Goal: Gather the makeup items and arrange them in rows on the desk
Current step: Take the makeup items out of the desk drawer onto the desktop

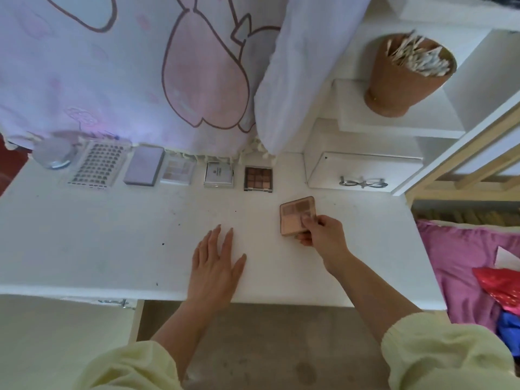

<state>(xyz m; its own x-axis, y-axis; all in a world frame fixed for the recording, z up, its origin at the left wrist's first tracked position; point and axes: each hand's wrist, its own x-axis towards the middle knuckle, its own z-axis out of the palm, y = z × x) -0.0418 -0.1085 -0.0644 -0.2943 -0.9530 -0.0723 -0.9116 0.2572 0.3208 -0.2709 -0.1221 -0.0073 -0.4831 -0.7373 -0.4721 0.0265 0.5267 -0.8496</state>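
Toward the right edge of the worktop, the right grip pinches a tan square palette, hiding its near corner; the left grip lies flat.

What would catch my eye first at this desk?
A big lilac cloth with pink cartoon shapes hangs behind the white desk. Under its hem, makeup cases line the back edge, ending at a brown eyeshadow palette. Right of centre, the right hand holds a pinkish palette; the left hand lies flat on the desk.
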